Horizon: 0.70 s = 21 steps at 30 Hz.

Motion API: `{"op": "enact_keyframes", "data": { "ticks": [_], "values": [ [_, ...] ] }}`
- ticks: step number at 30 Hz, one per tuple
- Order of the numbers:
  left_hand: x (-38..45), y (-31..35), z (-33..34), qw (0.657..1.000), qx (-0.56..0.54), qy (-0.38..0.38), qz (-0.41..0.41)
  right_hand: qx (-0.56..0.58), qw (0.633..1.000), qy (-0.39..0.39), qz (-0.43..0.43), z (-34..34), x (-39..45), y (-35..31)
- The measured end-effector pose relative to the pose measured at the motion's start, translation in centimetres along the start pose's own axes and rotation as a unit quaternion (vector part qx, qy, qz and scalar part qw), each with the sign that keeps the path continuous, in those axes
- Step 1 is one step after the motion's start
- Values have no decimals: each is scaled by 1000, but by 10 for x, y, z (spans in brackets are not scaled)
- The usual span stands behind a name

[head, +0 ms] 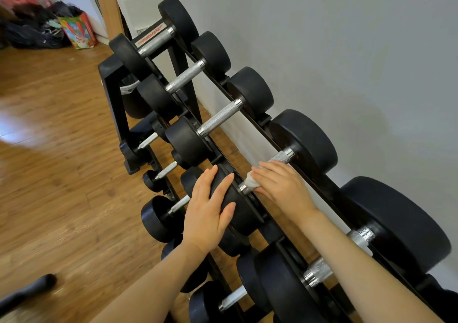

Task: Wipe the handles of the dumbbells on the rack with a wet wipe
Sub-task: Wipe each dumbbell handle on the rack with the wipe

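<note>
At 5 o'clock, the nearest dumbbell (347, 250) lies on the top tier of the rack (110, 92); the right forearm crosses its knurled handle and hides the middle of it.

At centre, the left hand (210, 209) rests flat on the near weight head (233, 198) of the dumbbell in work, fingers straight and spread, gripping nothing. Judged purpose: to brace the dumbbell against rolling during wiping.

Just beside it at 3 o'clock, the right hand (281, 186) covers the handle (281, 157) with the white wet wipe (251, 181) trapped between palm and metal. The fingers curl over the wipe and handle. The wipe shows only as a bunched edge at the near collar; how far it wraps round the handle cannot be told. The far end of the handle stays exposed.

Toward 12 o'clock, three further dumbbells (220, 116) sit in line, handles bare; whether they are wiped cannot be told.

Lower tiers at 7 o'clock hold smaller dumbbells (158, 218), partly hidden by the upper rail and arms.

At 12 o'clock, a white box (141, 2) is cut off by the frame edge.
</note>
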<state>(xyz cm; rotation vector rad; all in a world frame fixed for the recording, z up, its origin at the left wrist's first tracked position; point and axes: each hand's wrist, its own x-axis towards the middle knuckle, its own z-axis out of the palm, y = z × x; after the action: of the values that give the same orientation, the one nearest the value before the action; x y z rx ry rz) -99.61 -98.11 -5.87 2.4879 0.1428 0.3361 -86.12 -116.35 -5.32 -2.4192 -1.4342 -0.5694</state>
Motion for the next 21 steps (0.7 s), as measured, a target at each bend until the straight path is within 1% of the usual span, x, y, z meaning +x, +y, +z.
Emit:
{"op": "enact_keyframes", "data": {
  "ticks": [4,9,12,17,21],
  "values": [
    [0,-1,1,1000,-3,1,1,-2,1000,7,10,-1,2,-1],
    [-1,-2,2,1000,0,7,5,7,1000,-15,3,5,2,-7],
    [0,-1,1,1000,-3,3,2,9,1000,-9,4,5,1,-3],
    [-1,2,-2,1000,11,-10,-8,21,999,7,49,-2,-3,2],
    [-5,8,-7,999,20,-25,-33,59,990,39,120,-8,-10,-10]
  ]
}}
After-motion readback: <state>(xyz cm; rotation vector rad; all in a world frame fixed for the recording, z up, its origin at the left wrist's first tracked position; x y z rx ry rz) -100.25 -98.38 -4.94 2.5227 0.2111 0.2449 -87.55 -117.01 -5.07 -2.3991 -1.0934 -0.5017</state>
